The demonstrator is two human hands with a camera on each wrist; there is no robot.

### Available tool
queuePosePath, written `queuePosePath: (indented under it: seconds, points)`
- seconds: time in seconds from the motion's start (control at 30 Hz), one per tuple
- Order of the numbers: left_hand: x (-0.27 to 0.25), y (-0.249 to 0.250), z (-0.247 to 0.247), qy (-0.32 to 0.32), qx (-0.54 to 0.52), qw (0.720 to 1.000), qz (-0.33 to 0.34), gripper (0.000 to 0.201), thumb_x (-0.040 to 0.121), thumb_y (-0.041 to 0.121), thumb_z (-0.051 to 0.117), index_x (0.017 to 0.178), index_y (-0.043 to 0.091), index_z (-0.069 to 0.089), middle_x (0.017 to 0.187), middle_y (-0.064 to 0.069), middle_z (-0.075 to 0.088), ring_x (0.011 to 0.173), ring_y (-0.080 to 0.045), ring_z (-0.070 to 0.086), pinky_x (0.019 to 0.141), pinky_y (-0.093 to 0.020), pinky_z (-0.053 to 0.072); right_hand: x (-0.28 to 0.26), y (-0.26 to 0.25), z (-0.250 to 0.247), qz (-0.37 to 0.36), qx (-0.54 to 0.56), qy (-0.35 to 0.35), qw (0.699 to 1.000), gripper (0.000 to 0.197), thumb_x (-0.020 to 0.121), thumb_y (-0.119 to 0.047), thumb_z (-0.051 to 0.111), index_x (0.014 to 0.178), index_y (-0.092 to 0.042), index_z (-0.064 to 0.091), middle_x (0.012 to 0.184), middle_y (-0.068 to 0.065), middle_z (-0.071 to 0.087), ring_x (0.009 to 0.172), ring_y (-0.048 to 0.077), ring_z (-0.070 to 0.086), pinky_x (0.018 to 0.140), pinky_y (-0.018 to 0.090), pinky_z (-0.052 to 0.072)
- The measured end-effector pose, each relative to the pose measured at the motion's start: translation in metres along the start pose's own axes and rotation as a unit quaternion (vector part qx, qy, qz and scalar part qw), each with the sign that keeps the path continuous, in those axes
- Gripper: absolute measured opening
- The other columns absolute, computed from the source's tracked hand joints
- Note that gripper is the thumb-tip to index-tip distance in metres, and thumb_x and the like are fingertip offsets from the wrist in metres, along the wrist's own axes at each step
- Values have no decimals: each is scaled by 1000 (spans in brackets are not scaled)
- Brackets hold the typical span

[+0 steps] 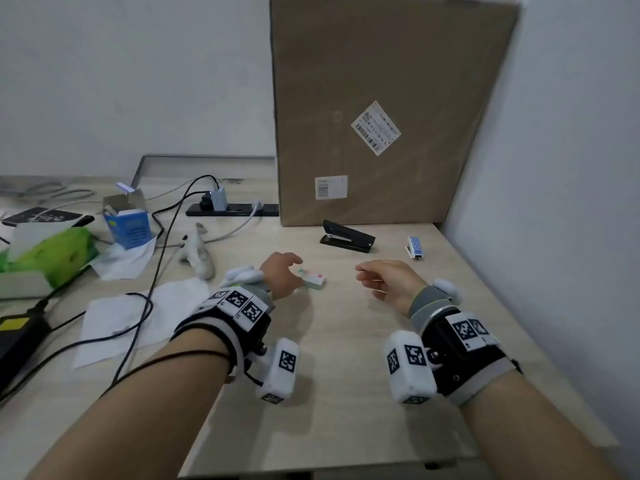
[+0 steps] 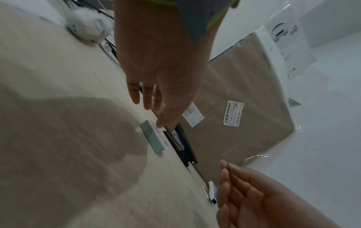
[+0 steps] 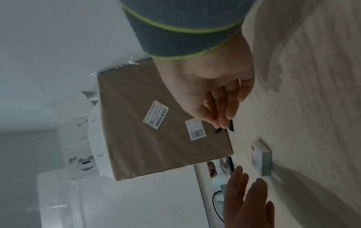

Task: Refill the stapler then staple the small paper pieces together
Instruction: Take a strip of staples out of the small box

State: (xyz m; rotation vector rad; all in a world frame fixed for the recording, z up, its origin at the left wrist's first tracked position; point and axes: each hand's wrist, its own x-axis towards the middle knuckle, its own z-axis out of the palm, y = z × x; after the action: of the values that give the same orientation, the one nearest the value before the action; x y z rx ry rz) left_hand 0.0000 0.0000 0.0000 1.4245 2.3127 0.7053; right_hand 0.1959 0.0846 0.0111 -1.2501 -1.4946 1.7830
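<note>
A small white and green staple box lies on the wooden desk. My left hand hovers at the box's left end with its fingers extended and its thumb tip right by the box; I cannot tell whether they touch. My right hand hangs to the right of the box, its fingers loosely curled and holding nothing. The black stapler sits shut behind both hands. Small blue-and-white paper pieces lie to the stapler's right.
A large cardboard package leans on the wall behind the stapler. A white wall borders the desk's right side. On the left are a power strip, black cables, paper sheets, a blue box and a green tissue pack.
</note>
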Motion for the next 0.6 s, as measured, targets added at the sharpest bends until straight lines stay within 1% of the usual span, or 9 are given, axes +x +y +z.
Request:
queuePosePath:
  seconds: [0.1,0.17,0.23,0.3,0.37,0.4,0.47,0.53,0.6]
  points:
    - [15,-3,7,-7,64,998,17,53,80,16,64,131,21,52,140,-8,46,128,-25,46,107,-32,35,19,2,3,20,1,1,1000,14,89,-18,57,79,-17,67,73,-2,65,66,7,55,59,20,37]
    - [18,-2,9,-19,88,996,23,52,81,16,62,132,21,52,141,-6,47,129,-24,46,107,-31,34,27,3,5,21,0,2,1000,15,89,-17,56,78,-17,67,73,-2,64,65,7,55,57,19,36]
    - [27,-2,13,-31,91,995,30,46,82,15,61,128,19,57,137,-4,54,125,-23,51,100,-26,36,39,-3,4,14,-15,12,1000,15,89,-17,56,79,-16,67,72,-2,64,63,7,54,56,20,35]
    - [33,-2,11,-28,85,995,38,40,81,15,64,121,17,63,128,-5,62,117,-22,56,85,-21,36,50,-14,3,-5,-40,36,999,10,88,-17,58,85,-15,67,72,-2,65,61,7,54,57,21,36]
    - [39,-5,9,-37,82,995,43,36,79,18,67,115,15,66,121,-6,65,110,-23,59,81,-22,37,66,-26,2,-42,-83,76,993,6,85,-17,60,84,-15,66,73,0,65,63,10,56,59,24,40]
    - [41,-6,9,-37,83,995,41,36,79,20,68,114,15,66,119,-6,66,108,-23,59,82,-24,39,74,-32,2,-69,-114,101,986,6,84,-17,61,80,-16,65,76,2,66,68,14,59,62,25,44]
    - [46,-10,9,-29,78,996,25,37,78,22,69,114,15,64,119,-6,65,107,-23,58,83,-24,40,92,-40,4,-118,-198,146,962,3,82,-19,63,81,-17,66,87,5,66,87,24,65,76,31,51]
    - [49,-12,11,-20,67,997,15,38,78,23,70,114,14,64,119,-6,64,109,-22,57,82,-23,38,106,-44,6,-137,-290,166,932,21,82,-21,66,103,-17,67,108,5,67,105,26,62,89,32,48]
    - [51,-14,12,-17,60,998,10,38,77,23,70,113,14,64,119,-6,64,109,-23,57,81,-23,37,119,-47,11,-139,-385,165,898,42,83,-24,68,123,-17,59,125,6,62,115,27,58,95,32,46]
